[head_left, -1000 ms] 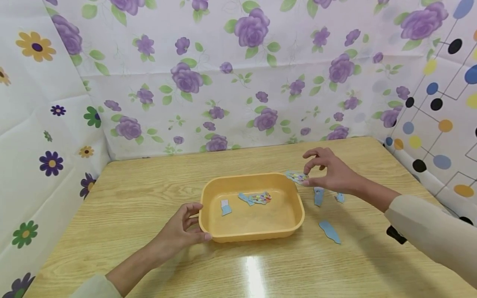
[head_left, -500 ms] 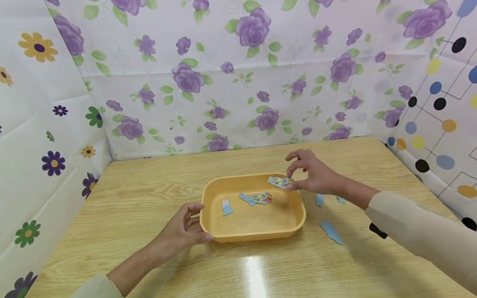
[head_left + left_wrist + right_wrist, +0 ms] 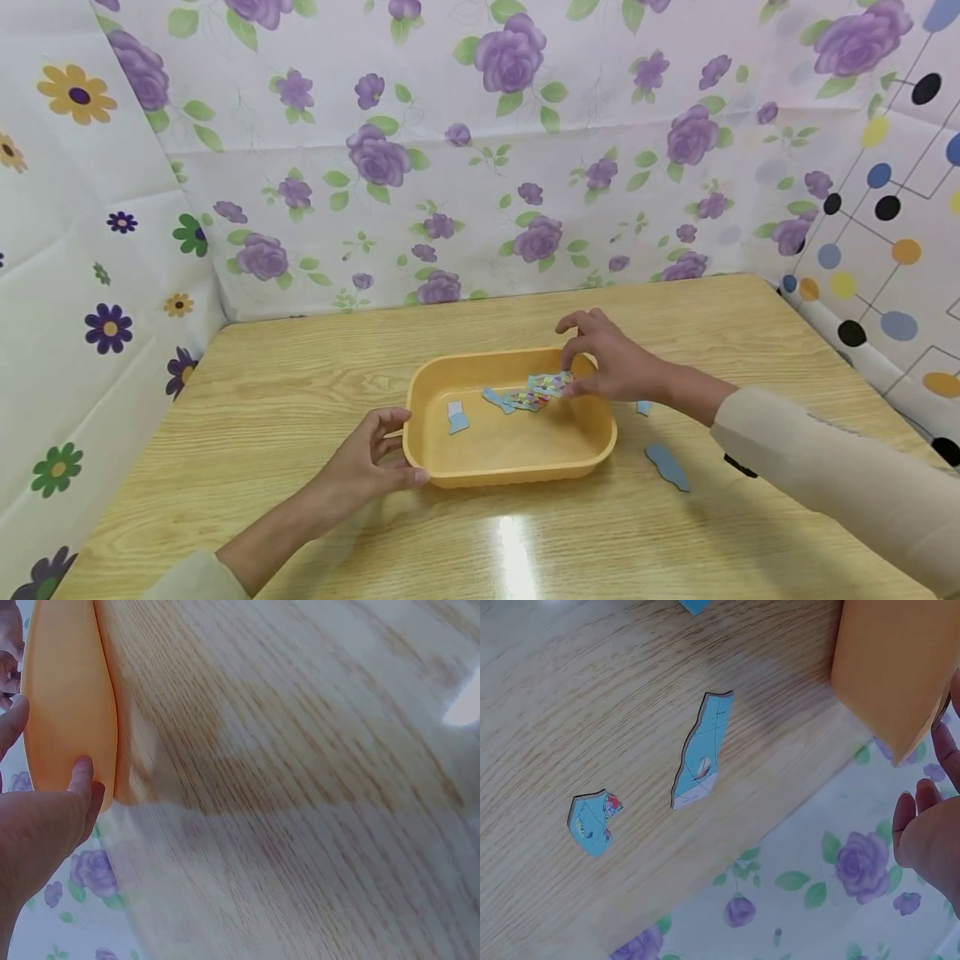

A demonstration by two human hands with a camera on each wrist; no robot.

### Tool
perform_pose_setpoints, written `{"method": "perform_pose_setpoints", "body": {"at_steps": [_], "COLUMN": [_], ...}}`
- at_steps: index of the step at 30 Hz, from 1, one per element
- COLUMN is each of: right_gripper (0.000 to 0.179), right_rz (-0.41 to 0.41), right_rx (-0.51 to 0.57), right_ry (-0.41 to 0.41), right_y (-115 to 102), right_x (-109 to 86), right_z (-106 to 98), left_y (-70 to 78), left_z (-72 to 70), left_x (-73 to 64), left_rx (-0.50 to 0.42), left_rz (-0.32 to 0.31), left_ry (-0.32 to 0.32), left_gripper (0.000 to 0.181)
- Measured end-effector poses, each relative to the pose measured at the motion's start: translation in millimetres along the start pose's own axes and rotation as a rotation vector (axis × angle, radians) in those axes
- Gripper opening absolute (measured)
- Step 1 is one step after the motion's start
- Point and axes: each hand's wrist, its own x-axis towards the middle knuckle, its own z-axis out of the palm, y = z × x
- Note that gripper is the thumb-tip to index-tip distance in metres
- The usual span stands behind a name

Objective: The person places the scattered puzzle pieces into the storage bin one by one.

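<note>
Right hand has shifted inward since the earlier frame, carrying its patterned piece from the far right rim to inside the tray. Thumb and fingers pinch the piece by its right end; whether it touches the tray floor, cannot tell. Left hand grips the tray's left end, fingers at the rim, thumb on the near wall; unmoved.

Already in the tray: a multicoloured piece beside a blue strip, and a white-and-blue piece nearer the left hand. Outside, on the table: a plain blue piece, a long printed piece and a small printed piece.

Judgement on technique: lower the free end first, clear of the multicoloured piece, then part the fingertips low so the thin piece lies flat. Keep the left grip light; pulling would slide the tray.
</note>
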Motion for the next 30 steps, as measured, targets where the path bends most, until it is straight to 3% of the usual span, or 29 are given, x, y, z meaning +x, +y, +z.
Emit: {"method": "perform_pose_setpoints", "body": {"at_steps": [10, 18, 30], "right_gripper": [0.027, 0.026, 0.023], "right_rz": [-0.028, 0.003, 0.081], "right_rx": [-0.07, 0.017, 0.098], "right_ry": [-0.002, 0.039, 0.038], "right_y": [-1, -2, 9], "right_x": [2.1, 1.2, -8.4], "right_z": [5, -2, -5], "left_y": [-2.7, -2.4, -0.6], "left_z": [0.4, -0.5, 0.0], "left_x": [1.6, 1.4, -0.1], "left_rx": [0.007, 0.02, 0.029], "left_rz": [-0.01, -0.002, 0.0], "left_ry": [-0.002, -0.007, -0.011], "left_gripper": [0.085, 0.086, 0.086]}}
